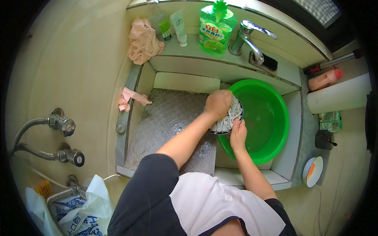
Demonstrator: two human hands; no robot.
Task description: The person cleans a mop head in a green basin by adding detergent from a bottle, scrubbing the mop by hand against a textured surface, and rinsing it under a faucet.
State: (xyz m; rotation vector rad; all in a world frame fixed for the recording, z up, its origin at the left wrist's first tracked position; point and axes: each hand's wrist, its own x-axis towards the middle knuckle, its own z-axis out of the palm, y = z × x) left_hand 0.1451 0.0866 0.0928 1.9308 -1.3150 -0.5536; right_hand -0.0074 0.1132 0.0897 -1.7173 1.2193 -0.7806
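Note:
My two hands meet over a round, dark-rimmed thing filled with whitish cord-like strands (pixel 225 121), which may be a mop head. It sits tilted at the left rim of a green basin (pixel 284 118) that holds water. My left hand (pixel 219 104) is closed in a fist against the strands at the upper left of it; what is inside the fist is hidden. With my right hand (pixel 238 135) I grip the lower right rim, thumb over the strands and the other fingers mostly out of sight beneath.
A patterned washboard slab (pixel 173 129) fills the sink's left side. Behind stand a green soap bottle (pixel 216 29), a tube (pixel 179 27), a faucet (pixel 248 39) and a brush (pixel 264 63). A beige cloth (pixel 142 41) hangs at the corner. A bowl (pixel 313 172) lies right; valves (pixel 65 126) jut left.

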